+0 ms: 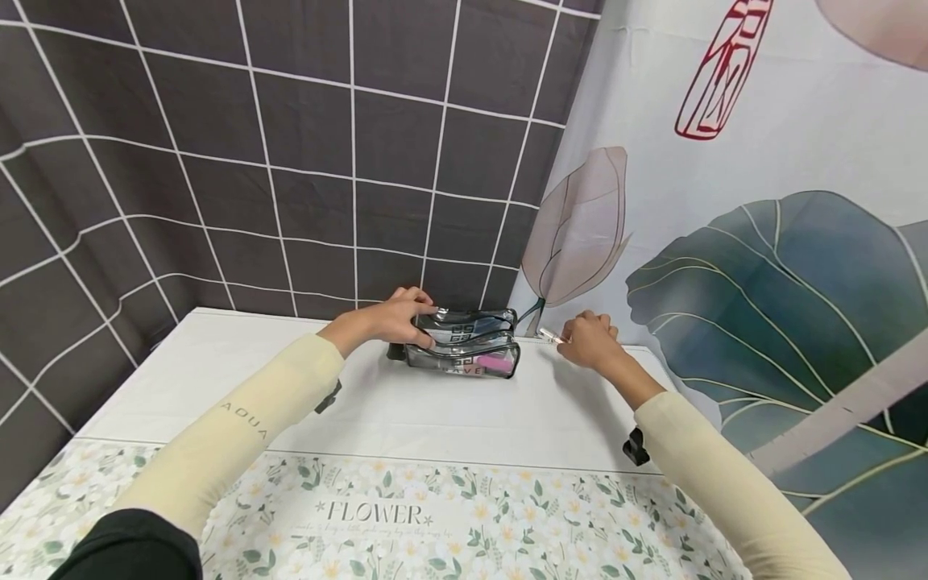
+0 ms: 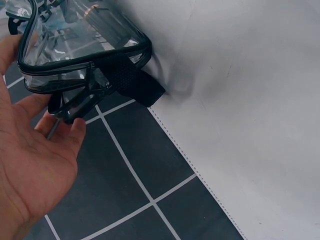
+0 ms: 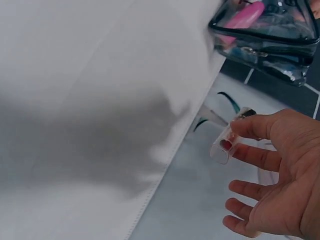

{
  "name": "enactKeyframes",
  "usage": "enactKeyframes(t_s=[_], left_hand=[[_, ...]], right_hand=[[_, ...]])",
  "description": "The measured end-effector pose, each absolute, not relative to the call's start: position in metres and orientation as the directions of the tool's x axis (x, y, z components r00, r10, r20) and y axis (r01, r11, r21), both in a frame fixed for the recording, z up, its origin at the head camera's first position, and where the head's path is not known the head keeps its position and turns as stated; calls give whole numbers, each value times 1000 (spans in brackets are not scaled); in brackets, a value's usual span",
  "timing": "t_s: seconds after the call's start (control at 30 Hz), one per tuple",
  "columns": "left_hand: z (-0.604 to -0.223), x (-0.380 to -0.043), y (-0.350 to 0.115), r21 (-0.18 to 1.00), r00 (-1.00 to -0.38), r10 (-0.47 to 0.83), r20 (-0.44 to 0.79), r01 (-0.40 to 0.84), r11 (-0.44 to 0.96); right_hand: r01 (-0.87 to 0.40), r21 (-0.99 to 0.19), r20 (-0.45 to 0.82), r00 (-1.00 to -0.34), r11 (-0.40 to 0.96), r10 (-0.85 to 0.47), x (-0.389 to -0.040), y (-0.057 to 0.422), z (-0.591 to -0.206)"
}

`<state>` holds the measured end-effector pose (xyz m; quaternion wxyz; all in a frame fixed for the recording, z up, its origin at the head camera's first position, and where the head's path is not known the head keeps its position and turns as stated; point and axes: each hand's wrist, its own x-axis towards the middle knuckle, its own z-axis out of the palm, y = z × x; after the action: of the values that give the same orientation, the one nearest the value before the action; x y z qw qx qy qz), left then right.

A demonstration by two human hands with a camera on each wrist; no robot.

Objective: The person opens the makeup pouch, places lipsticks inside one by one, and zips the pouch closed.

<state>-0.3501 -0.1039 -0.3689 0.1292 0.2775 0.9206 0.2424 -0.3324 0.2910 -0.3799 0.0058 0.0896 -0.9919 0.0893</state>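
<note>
A clear travel pouch (image 1: pixel 442 362) with black trim stands at the back of the white tabletop. My left hand (image 1: pixel 395 320) grips its left end, thumb in front and fingers over the top. Through its clear wall a pink item (image 1: pixel 499 363) shows near the right end. In the left wrist view, a dark cylinder (image 2: pixel 107 25) lies inside the pouch near a black fabric tab (image 2: pixel 132 85). To the right of the pouch, my right hand (image 1: pixel 593 342) pinches a small clear tube (image 3: pixel 231 140) with something red inside between thumb and index finger; the other fingers are spread.
A floral mat (image 1: pixel 362 556) with the word FLOWER covers the table's front part. White tabletop (image 1: pixel 239 370) lies behind it. A dark tiled-pattern cloth (image 1: pixel 304 185) hangs behind, and a leaf-printed curtain (image 1: pixel 797 306) hangs at the right.
</note>
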Motion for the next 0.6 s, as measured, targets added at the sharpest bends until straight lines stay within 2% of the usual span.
enactKeyframes(t_s=[0.6], left_hand=[[-370,-350,-105,526,-815,572,-98,445,725]], right_hand=[[-249,-257,199,-959,934,-201,-330,260,-349]])
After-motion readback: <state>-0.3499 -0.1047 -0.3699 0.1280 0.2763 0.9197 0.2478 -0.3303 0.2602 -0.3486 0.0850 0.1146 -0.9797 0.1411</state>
